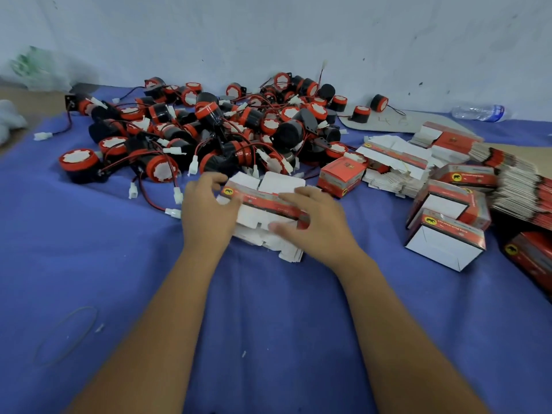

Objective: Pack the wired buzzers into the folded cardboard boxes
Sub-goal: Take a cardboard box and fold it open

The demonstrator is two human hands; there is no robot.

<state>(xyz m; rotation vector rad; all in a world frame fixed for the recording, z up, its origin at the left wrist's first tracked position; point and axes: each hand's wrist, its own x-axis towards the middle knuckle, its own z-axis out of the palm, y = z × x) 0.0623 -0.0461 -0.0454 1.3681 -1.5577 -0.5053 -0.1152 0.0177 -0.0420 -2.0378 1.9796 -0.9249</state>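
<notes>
both hands (209,204) (316,222) grip flat box stack (268,201) beside buzzer pile (209,130).

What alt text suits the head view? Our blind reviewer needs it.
Both hands, left hand and right hand, hold a stack of flat boxes on a blue cloth, before a pile of wired buzzers.
</notes>
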